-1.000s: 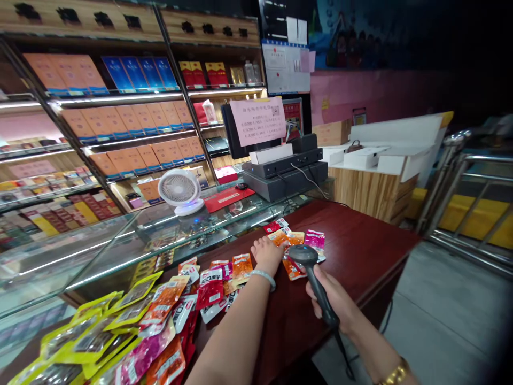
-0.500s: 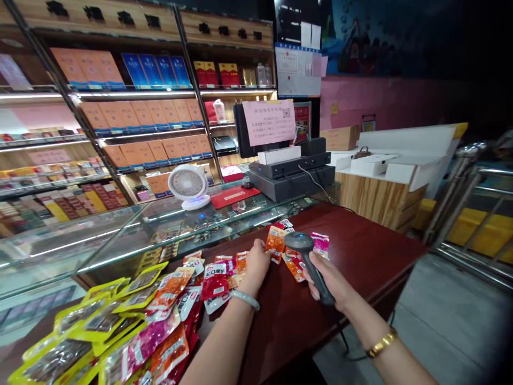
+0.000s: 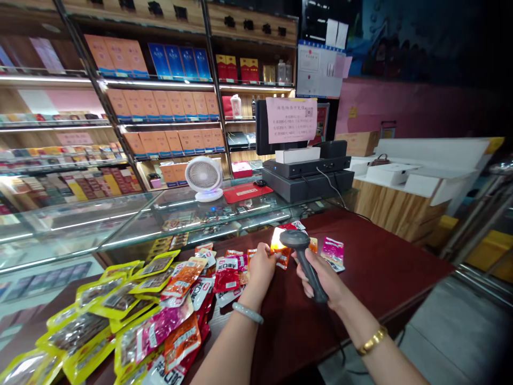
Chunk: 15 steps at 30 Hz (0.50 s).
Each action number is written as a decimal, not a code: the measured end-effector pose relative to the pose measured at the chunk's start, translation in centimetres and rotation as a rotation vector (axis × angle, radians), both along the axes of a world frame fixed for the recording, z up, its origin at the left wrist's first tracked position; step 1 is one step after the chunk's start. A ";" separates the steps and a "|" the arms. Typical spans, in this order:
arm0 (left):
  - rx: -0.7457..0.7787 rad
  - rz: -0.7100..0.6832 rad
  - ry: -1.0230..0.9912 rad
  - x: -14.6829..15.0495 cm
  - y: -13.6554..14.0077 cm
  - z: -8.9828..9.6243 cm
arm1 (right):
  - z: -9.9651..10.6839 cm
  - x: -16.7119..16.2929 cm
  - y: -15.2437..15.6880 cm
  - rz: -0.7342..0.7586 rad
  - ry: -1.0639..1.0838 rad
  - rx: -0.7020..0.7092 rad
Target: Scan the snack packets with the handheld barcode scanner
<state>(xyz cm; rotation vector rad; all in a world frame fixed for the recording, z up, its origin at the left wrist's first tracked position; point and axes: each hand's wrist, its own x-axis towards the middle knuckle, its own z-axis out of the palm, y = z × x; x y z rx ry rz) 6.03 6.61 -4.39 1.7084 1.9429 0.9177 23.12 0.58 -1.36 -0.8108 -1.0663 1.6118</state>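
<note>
My right hand [image 3: 326,278] is wrapped round the handle of a dark grey barcode scanner [image 3: 295,239], its head tilted over to the left. Bright light from the scanner falls on an orange snack packet [image 3: 277,243], which my left hand [image 3: 262,267] pinches by its near edge. Part of that packet lies hidden behind the scanner head. Beyond the scanner are a red and white packet [image 3: 294,226] and a pink packet [image 3: 333,249]. Left of my left hand spreads a heap of red, orange and pink packets [image 3: 226,274], with yellow-edged packets [image 3: 76,330] further left.
A dark red tabletop [image 3: 385,262] carries the packets. Behind it runs a glass display counter [image 3: 132,224] with a white fan [image 3: 204,179], a red mat [image 3: 244,193] and a cash register [image 3: 304,182]. Metal railings [image 3: 481,214] stand at the right. The scanner's cable hangs over the table's front edge.
The scanner has shifted left over the orange packet and its light now shines on it. My view has swung slightly left. Both hands keep their hold.
</note>
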 end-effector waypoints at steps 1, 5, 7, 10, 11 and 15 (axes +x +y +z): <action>0.001 0.002 -0.008 -0.1 0.1 0.0 | 0.1 -0.1 0.0 0.002 -0.001 -0.001; -0.055 0.025 -0.017 -0.3 0.3 0.2 | 0.5 -0.2 0.3 0.046 -0.006 0.005; -0.096 0.039 -0.004 -0.7 0.3 0.7 | 0.8 0.0 0.5 0.071 -0.016 0.006; -0.066 0.031 0.123 -2.2 0.0 2.2 | 1.1 0.7 1.0 0.124 -0.050 -0.006; -0.053 0.025 0.197 -2.8 -0.2 2.8 | 1.1 0.9 1.2 0.148 -0.071 -0.011; -0.164 0.011 0.477 -5.6 -1.1 4.9 | 0.6 1.9 2.2 0.287 -0.195 -0.037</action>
